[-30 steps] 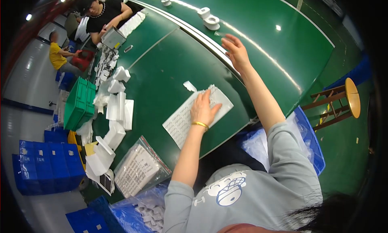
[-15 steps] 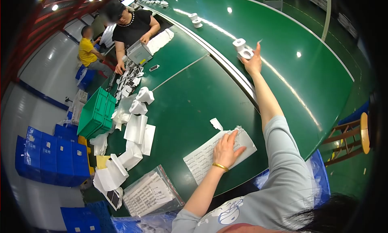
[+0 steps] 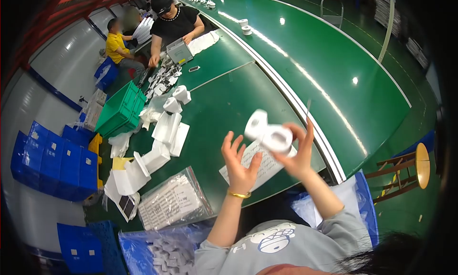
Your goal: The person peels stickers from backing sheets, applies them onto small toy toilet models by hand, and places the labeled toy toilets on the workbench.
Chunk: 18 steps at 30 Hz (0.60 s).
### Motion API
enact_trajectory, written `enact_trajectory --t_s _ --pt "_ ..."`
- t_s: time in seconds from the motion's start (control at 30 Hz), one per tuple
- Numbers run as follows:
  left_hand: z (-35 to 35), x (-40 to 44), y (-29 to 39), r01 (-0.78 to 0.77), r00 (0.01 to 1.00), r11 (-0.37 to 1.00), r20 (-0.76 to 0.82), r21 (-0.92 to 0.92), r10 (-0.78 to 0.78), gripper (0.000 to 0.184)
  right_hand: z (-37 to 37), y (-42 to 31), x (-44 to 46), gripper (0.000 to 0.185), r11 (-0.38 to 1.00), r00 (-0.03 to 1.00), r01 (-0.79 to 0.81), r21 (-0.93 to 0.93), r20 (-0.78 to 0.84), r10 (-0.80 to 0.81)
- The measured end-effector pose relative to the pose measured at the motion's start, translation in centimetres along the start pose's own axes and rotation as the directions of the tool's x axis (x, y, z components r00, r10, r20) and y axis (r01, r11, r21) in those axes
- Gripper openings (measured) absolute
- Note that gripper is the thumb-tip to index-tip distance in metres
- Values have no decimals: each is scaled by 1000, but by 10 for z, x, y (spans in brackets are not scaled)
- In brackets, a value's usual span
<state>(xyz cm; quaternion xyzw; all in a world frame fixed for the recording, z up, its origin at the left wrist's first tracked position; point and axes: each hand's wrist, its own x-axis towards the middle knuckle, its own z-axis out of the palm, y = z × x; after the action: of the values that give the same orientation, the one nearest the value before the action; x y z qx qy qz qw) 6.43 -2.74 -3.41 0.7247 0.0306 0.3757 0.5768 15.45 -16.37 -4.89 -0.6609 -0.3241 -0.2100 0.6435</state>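
My right hand (image 3: 299,153) grips a white two-ring plastic part (image 3: 277,138) by its right end, above the green table. A thin clear strip sticks up from that hand's fingers. Just left of the part is my left hand (image 3: 242,170), its fingers spread and holding nothing, a gold bracelet on the wrist. Beneath both hands lies a printed white sheet (image 3: 263,172), partly covered by them. A clear bag of printed sheets (image 3: 174,202) rests at the table's near edge.
White parts (image 3: 181,94) and folded white papers (image 3: 167,128) line the left side, by a green crate (image 3: 121,108). A co-worker in black (image 3: 175,25) handles a grey box (image 3: 179,51). The raised conveyor (image 3: 305,51) runs behind; a stool (image 3: 421,165) stands right.
My right hand has brought the white part from the conveyor back over the near table. My left hand has lifted off the printed sheet and turned up beside the part.
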Motion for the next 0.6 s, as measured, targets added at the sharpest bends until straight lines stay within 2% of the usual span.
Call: enact_trajectory --t_s 0.07,0.1,0.2,0.23,0.27,0.3,0.33,0.37,0.47,0.5,0.53,0.6 --pt "-17 -15 11 20 993 995 119 -93 -9 63 4 -34 -44 111 998 996 -54 20 71 52" --pt "-30 -27 12 86 983 996 159 27 -89 52 8 -45 -64 111 996 992 -86 36 98 82" --pt "-61 -67 3 55 983 958 150 282 -101 45 12 -68 -98 114 955 957 -243 172 204 206" --pt "-62 -78 13 217 976 973 14 76 -219 39 9 -74 -99 114 922 941 -298 247 239 240" --pt "-72 -90 9 227 973 973 -46 35 -225 35 5 -78 -99 115 879 920 -358 314 278 276" --pt "-83 -101 12 307 951 950 -31 -52 -308 34 0 -77 -100 115 814 883 -443 375 339 325" --pt "-96 -111 14 387 920 911 -15 -141 -393 33 -1 -82 -101 95 694 854 -519 499 339 394" --pt "-107 -125 9 498 860 826 27 -266 -510 32 -4 -83 -100 74 590 784 -620 517 378 492" --pt "-112 -153 24 547 831 789 69 -279 -551 28 -5 -84 -110 24 268 546 -797 541 458 701" --pt "-111 -161 31 597 795 740 104 -310 -598 29 -6 -82 -117 19 106 448 -826 553 532 718" --pt "-111 -170 38 646 754 685 141 -338 -642 29 -4 -86 -121 22 -8 347 -850 526 573 743" --pt "-110 -183 37 688 714 636 166 -350 -680 29 0 -90 -138 16 -106 249 -878 467 635 731"
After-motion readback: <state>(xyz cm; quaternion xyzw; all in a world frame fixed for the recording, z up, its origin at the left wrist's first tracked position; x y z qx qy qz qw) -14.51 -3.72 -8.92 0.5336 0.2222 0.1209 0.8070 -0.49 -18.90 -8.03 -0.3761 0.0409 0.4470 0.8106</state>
